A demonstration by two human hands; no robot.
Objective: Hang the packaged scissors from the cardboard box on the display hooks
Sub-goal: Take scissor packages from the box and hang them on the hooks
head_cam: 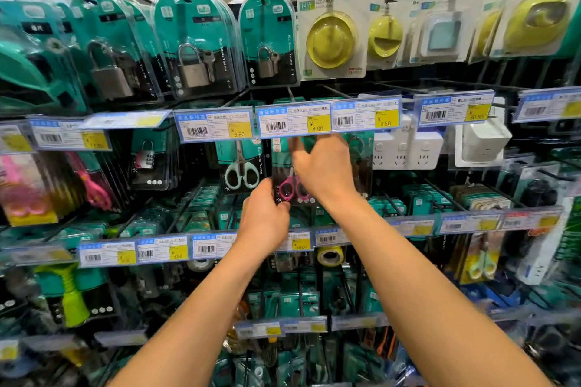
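Observation:
A blister pack of pink-handled scissors [289,190] hangs in the middle row, just under the 4.00 price tag [295,122]. My left hand [265,217] grips its lower left corner, thumb on the front. My right hand [323,166] holds the pack's upper part, fingers reaching up behind the tag where the hook is hidden. To its left hangs a pack of pale green-handled scissors [240,166]. The cardboard box is out of view.
Padlock packs [191,41] and yellow LED lights [331,38] hang in the row above. White power strips [405,148] sit to the right, pink scissors packs [91,188] to the left. Lower rows hold tape rolls [330,254] and more packs behind price rails.

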